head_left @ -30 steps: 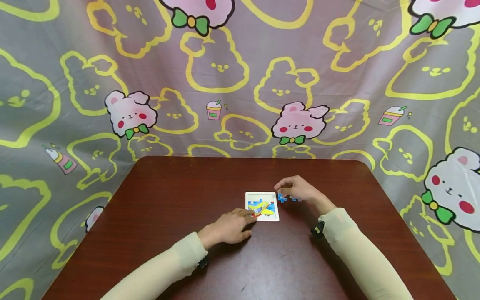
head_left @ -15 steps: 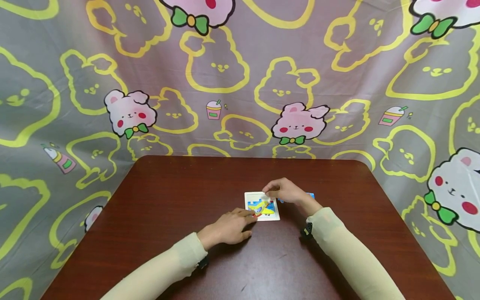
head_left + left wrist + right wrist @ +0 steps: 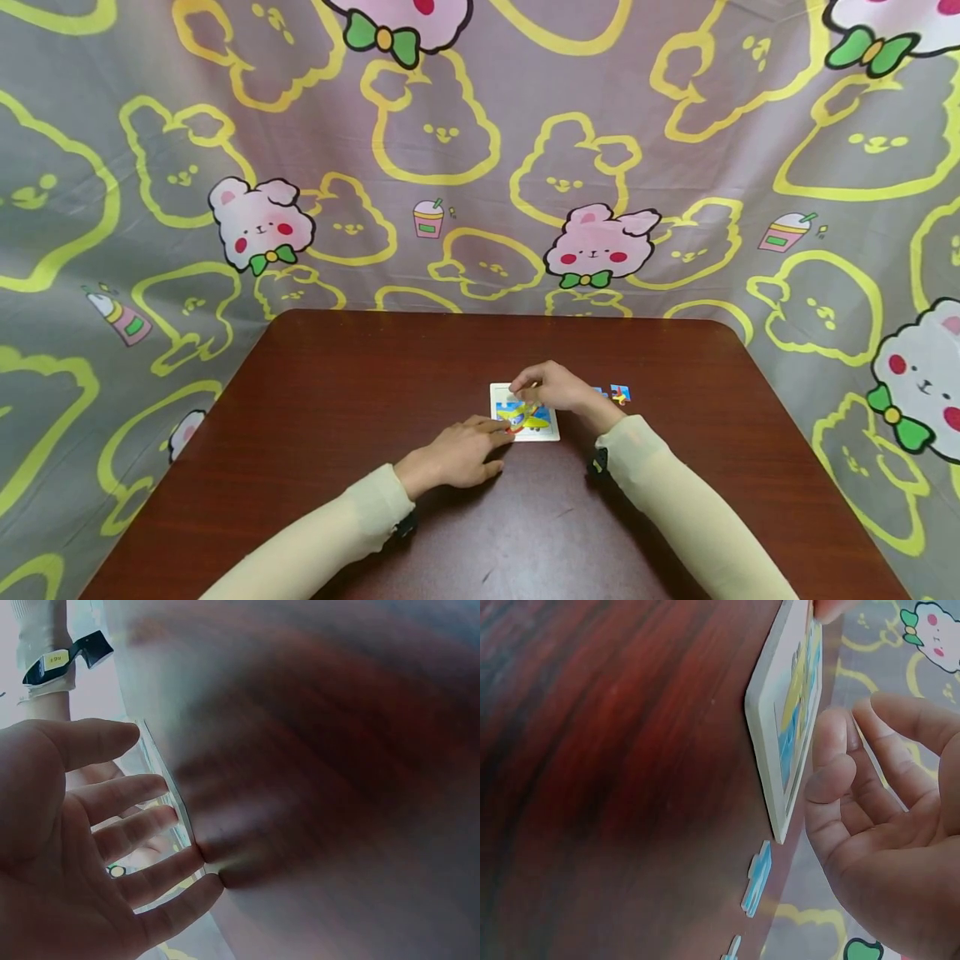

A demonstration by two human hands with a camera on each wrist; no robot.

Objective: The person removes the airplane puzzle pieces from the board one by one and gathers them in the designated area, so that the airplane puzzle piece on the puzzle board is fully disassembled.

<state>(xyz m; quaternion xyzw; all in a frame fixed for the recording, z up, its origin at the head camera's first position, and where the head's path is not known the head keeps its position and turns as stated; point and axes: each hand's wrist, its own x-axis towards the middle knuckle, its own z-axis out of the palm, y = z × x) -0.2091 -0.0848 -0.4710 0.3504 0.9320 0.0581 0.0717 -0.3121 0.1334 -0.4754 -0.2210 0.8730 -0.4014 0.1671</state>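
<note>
A small jigsaw puzzle point(image 3: 557, 427) in a white square tray lies on the table, its picture a yellow airplane on blue. The tray's upper strip shows pale and bare. My left hand point(image 3: 461, 454) rests on the tray's lower left corner, fingers extended; in the left wrist view the fingertips point(image 3: 214, 883) sit at the tray's edge. Above the tray's upper part is my right hand point(image 3: 558, 387), with thumb and index finger drawn together. The right wrist view shows these fingertips point(image 3: 832, 780) close over the puzzle; I cannot tell whether a piece is between them.
Loose blue puzzle pieces lie right of the tray, one puzzle piece point(image 3: 620, 393) in a row with another point(image 3: 757, 879) near the tray's corner. The brown table point(image 3: 360, 383) runs back to a patterned curtain point(image 3: 480, 208). Each wrist wears a dark strapped device.
My right hand has moved left, from above the loose pieces to over the tray's upper part. More of the right-hand loose pieces now shows. My left hand has stayed on the tray.
</note>
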